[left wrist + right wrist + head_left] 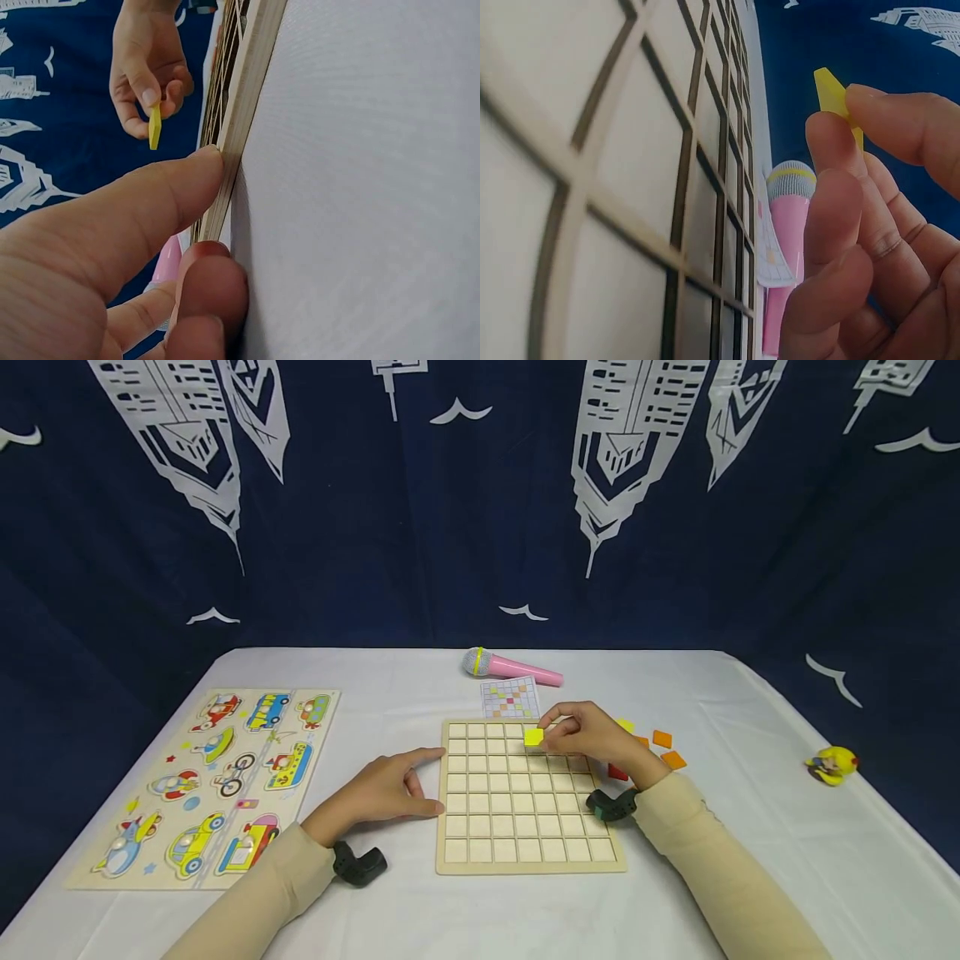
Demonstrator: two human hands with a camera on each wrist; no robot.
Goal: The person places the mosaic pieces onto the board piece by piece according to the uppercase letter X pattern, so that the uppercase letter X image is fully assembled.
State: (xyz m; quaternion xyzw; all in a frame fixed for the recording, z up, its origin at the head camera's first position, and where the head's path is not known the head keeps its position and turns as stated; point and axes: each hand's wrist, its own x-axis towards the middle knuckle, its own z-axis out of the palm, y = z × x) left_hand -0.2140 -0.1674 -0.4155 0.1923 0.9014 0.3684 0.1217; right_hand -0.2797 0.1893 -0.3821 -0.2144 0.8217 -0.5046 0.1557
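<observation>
Thumb and fingertips of my right hand (588, 733) pinch a small yellow square tile (533, 737), held over the upper part of a wooden grid board (531, 867). From the right wrist view, the tile (830, 94) is tilted and apart from the board's cells. My left hand (386, 787) touches the board's left edge, with index finger and thumb spread along it. In the left wrist view the thumb (172, 187) presses against the board's side, and the other fingers lie partly hidden beneath it.
Loose orange tiles (662, 739) and a red tile (617, 772) lie right of the board, partly behind the right hand. Behind it are a pattern card (510, 697) and a pink toy microphone (525, 671). A vehicle puzzle (172, 810) lies left; a small figurine (832, 765) sits far right.
</observation>
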